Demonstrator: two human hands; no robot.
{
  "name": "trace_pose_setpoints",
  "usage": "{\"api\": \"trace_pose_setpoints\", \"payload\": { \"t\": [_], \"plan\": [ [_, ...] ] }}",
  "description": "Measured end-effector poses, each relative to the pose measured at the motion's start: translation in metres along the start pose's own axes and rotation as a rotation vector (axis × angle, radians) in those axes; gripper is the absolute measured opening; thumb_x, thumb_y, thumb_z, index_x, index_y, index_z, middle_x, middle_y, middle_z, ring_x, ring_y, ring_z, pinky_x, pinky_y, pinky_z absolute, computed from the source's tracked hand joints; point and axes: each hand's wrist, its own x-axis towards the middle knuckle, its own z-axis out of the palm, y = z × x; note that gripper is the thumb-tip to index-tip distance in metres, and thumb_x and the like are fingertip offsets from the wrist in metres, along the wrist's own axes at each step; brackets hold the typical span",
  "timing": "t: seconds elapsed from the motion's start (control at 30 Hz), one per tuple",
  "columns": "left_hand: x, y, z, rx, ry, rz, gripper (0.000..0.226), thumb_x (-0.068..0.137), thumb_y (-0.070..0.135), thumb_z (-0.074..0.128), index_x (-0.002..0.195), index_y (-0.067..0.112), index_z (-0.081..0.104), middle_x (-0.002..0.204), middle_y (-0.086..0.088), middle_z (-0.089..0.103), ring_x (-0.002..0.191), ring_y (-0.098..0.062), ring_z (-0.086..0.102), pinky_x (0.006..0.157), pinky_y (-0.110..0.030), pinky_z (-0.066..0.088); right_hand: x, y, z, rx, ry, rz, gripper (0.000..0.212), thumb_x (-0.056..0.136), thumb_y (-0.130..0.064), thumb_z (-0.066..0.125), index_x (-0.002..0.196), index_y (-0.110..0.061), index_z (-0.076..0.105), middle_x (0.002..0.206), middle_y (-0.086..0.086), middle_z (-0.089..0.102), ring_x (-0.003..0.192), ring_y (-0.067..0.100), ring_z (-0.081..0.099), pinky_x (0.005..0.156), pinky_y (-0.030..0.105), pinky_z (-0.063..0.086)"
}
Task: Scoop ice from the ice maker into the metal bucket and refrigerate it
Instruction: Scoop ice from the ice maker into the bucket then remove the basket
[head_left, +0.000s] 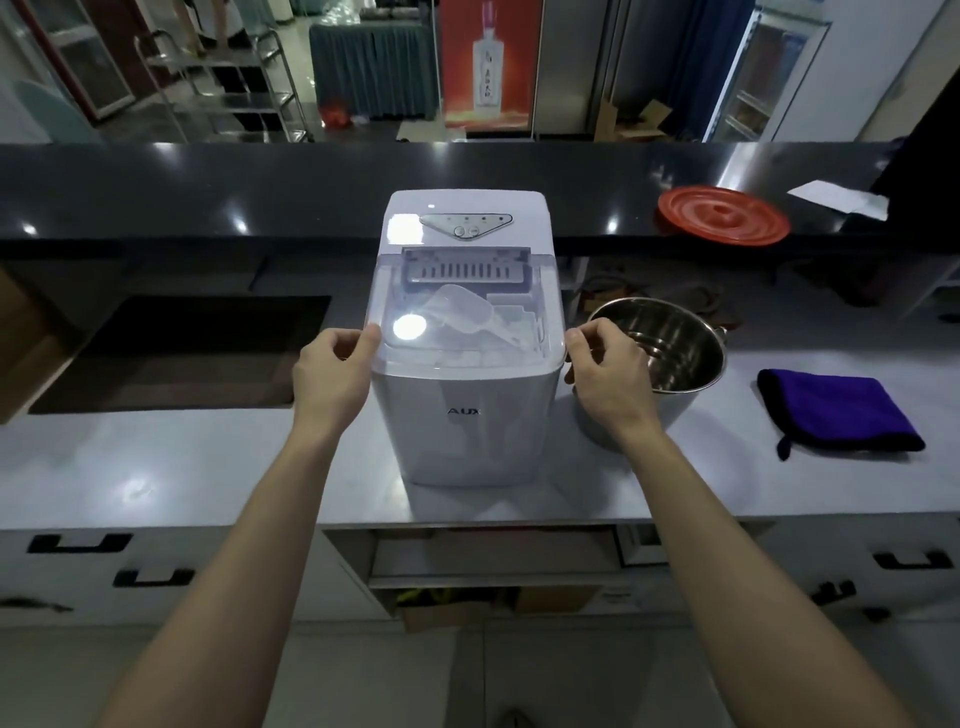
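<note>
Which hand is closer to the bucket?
The right hand, gripping the ice maker lid beside the metal bucket; the left hand grips the lid's opposite edge.

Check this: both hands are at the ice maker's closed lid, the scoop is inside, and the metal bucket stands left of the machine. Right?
One slip: in the head view the metal bucket stands right of the ice maker, not left. The left hand and right hand are at the closed lid, scoop inside.
</note>
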Motion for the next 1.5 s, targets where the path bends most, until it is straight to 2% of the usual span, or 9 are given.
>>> {"api": "trace_pose_setpoints", "payload": {
  "t": [0.33,0.47,0.6,0.67,0.8,0.93,1.17,1.37,1.5],
  "plan": [
    [-0.011,0.001,0.001,-0.055,0.059,0.031,0.034,0.101,0.05,0.07,0.112,0.018,0.079,0.099,0.003,0.078,0.095,-0.015,0.073,0.09,-0.042,0.065,-0.002,-0.001,0.005,0.025,0.064,-0.009,0.021,0.107,-0.031,0.058,0.092,-0.018,0.066,0.081,-0.003,0.072,0.077,0.018,0.072,0.07,0.032,0.056],
    [-0.014,0.001,0.0,-0.069,0.086,0.058,0.03,0.101,0.045,0.071,0.114,0.02,0.082,0.103,0.003,0.079,0.096,-0.015,0.074,0.089,-0.038,0.064,0.0,0.001,0.006,0.003,0.098,-0.026,0.022,0.106,-0.032,0.06,0.087,-0.021,0.066,0.078,-0.007,0.07,0.075,0.005,0.066,0.065,0.013,0.044],
    [-0.018,-0.001,0.002,-0.042,0.136,0.106,0.022,0.101,0.041,0.072,0.112,0.026,0.083,0.105,0.008,0.074,0.091,0.005,0.068,0.078,-0.009,0.051,-0.001,0.002,0.008,-0.001,0.127,-0.044,0.022,0.106,-0.03,0.061,0.087,-0.02,0.066,0.078,-0.01,0.07,0.078,-0.002,0.064,0.065,0.006,0.041],
    [-0.018,-0.002,0.002,-0.059,0.143,0.122,0.018,0.101,0.041,0.072,0.111,0.031,0.082,0.106,0.01,0.073,0.091,0.011,0.065,0.072,-0.002,0.046,-0.001,0.002,0.008,0.005,0.137,-0.058,0.022,0.106,-0.031,0.06,0.087,-0.022,0.066,0.078,-0.01,0.07,0.079,0.0,0.065,0.065,0.007,0.042],
    [-0.016,0.002,0.0,-0.135,0.168,0.182,0.023,0.105,0.045,0.066,0.114,0.029,0.08,0.111,0.009,0.072,0.098,-0.005,0.069,0.085,-0.025,0.059,0.002,-0.006,0.006,0.039,0.182,-0.096,0.025,0.104,-0.039,0.055,0.085,-0.028,0.065,0.075,-0.013,0.071,0.077,0.006,0.068,0.066,0.014,0.047],
    [-0.011,0.011,-0.001,-0.207,0.152,0.23,0.037,0.107,0.053,0.054,0.115,0.026,0.078,0.117,0.007,0.07,0.103,-0.016,0.071,0.091,-0.042,0.063,0.01,-0.02,-0.002,0.085,0.19,-0.137,0.024,0.106,-0.04,0.053,0.087,-0.032,0.065,0.082,-0.018,0.073,0.077,0.009,0.071,0.07,0.03,0.056],
    [0.006,0.026,-0.001,-0.317,0.1,0.284,0.052,0.109,0.051,0.044,0.14,0.019,0.071,0.14,0.01,0.07,0.129,-0.007,0.065,0.111,-0.042,0.055,0.025,-0.031,-0.005,0.088,0.227,-0.268,0.015,0.111,-0.024,0.053,0.108,-0.021,0.067,0.109,0.0,0.068,0.097,0.009,0.065,0.086,0.035,0.056],
    [0.022,0.038,0.006,-0.413,0.09,0.334,0.047,0.106,0.058,0.044,0.117,0.019,0.068,0.127,0.002,0.076,0.125,-0.015,0.07,0.114,-0.048,0.054,0.045,-0.04,-0.001,0.185,0.195,-0.304,0.026,0.114,-0.025,0.046,0.123,-0.015,0.069,0.11,-0.007,0.076,0.101,0.007,0.073,0.087,0.038,0.061],
    [0.032,0.042,0.013,-0.452,0.092,0.385,0.04,0.112,0.048,0.044,0.124,0.017,0.065,0.13,0.0,0.075,0.127,-0.019,0.07,0.115,-0.052,0.052,0.06,-0.042,0.004,0.236,0.17,-0.341,0.025,0.113,-0.025,0.052,0.13,-0.015,0.067,0.114,-0.006,0.077,0.106,0.009,0.075,0.088,0.042,0.064]
  ]
}}
